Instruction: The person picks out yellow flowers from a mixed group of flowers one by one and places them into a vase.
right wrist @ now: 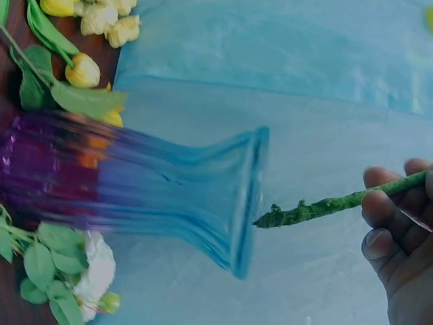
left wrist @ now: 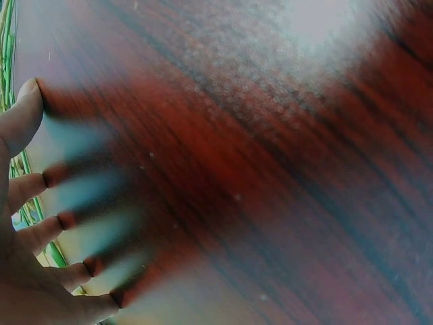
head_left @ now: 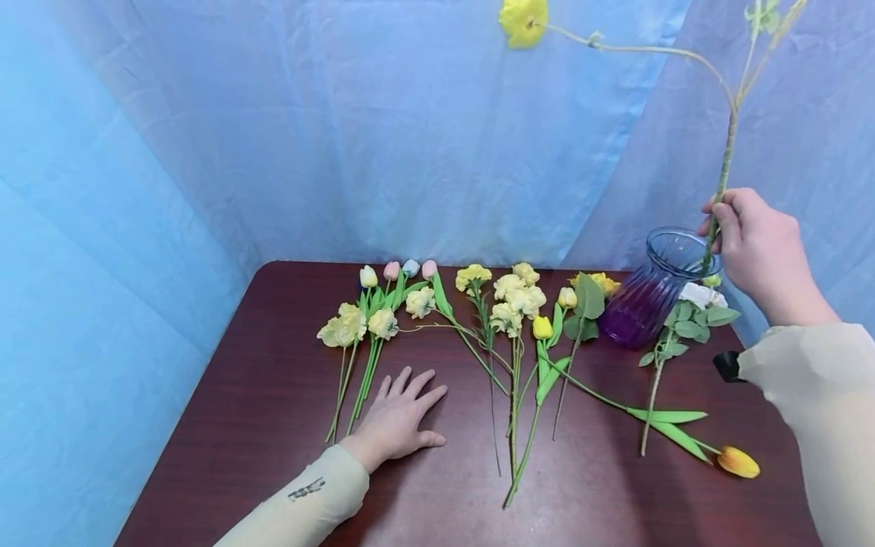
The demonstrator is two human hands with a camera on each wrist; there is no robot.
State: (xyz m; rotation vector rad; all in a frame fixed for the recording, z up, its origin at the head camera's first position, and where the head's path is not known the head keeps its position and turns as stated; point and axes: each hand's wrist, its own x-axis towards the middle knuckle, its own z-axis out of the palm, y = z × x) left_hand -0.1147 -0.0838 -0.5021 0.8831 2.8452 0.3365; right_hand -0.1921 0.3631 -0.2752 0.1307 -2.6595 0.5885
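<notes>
My right hand (head_left: 762, 247) pinches the green stem (right wrist: 331, 205) of a branching yellow flower (head_left: 525, 23) between thumb and fingers, upright in the air. The stem's cut lower end hangs right at the rim of a blue-and-purple glass vase (head_left: 639, 304) in the head view. In the right wrist view that tip overlaps the vase's flared mouth. My left hand (head_left: 399, 422) lies on the table with its fingers spread, palm down and holding nothing. Near its fingertips are the stems of pale yellow flowers (head_left: 342, 327).
Several artificial flowers lie across the dark wooden table (head_left: 225, 425), among them pink tulips (head_left: 429, 269) and a yellow tulip (head_left: 542, 328). A white rose (head_left: 704, 295) lies right of the vase, an orange tulip (head_left: 738, 462) nearer the front. Blue cloth (head_left: 410, 137) hangs behind.
</notes>
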